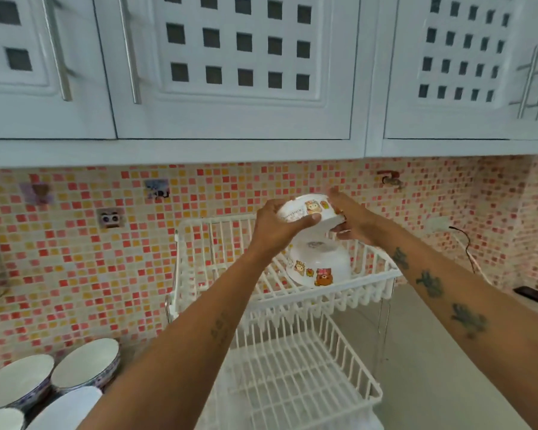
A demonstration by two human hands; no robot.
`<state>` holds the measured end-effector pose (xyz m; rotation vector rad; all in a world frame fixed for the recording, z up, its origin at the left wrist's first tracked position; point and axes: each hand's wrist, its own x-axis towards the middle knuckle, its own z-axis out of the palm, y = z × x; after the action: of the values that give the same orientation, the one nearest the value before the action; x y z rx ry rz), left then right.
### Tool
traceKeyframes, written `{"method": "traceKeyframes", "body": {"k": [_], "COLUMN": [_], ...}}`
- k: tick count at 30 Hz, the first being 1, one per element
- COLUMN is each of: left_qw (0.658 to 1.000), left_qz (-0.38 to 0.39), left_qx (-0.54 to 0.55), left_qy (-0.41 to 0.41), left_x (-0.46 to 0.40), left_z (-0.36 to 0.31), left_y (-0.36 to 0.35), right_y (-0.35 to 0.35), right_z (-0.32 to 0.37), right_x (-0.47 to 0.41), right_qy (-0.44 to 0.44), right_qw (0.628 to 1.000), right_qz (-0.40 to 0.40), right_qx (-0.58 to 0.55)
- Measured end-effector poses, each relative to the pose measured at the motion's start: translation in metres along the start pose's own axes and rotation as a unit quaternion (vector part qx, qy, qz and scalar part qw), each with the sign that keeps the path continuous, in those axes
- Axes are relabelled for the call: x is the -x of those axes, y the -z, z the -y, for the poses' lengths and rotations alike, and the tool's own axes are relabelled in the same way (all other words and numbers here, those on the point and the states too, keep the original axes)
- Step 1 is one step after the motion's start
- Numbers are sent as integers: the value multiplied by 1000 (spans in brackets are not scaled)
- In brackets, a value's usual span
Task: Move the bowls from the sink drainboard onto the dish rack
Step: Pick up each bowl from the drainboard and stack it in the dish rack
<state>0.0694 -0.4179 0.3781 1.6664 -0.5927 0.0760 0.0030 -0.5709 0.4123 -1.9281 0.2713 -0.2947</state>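
Both my hands hold a small white bowl with cartoon bear prints (308,209) above the upper tier of a white wire dish rack (367,287). My left hand (277,226) grips its left side, my right hand (351,218) its right side. The bowl is turned mouth-down and tilted. Just below it, a matching bear-print bowl (319,263) lies upside down on the upper tier. The rack's lower tier (292,383) holds nothing I can see. Several white bowls with dark patterned sides (84,363) sit at the bottom left, on the drainboard.
White wall cabinets (230,72) with metal handles hang overhead. A pink and orange mosaic tile wall (90,268) runs behind the rack, with small stickers on it. A black cable (466,246) and a dark flat object (534,296) lie on the counter at the right.
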Motion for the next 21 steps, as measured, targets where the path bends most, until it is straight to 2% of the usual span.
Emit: {"method": "traceKeyframes", "body": {"k": [3, 7, 10, 16, 21], "left_qw": [993, 979, 965, 951, 937], "left_qz": [0, 44, 67, 85, 117], "left_qx": [-114, -199, -254, -295, -327], "left_qy": [-35, -25, -6, 31, 45], "left_x": [-3, -7, -7, -9, -11], "left_z": [17, 29, 30, 34, 42], "left_y": [-20, -30, -33, -43, -45], "right_y": [-4, -3, -7, -5, -6], "right_z": [-7, -23, -36, -54, -55], "right_x": [-3, -17, -25, -40, -33], "right_qy": [25, 53, 33, -50, -51], "right_qw": [999, 999, 999, 996, 997], "right_qz": [7, 5, 5, -28, -24], "right_qx": [29, 3, -13, -74, -43]}}
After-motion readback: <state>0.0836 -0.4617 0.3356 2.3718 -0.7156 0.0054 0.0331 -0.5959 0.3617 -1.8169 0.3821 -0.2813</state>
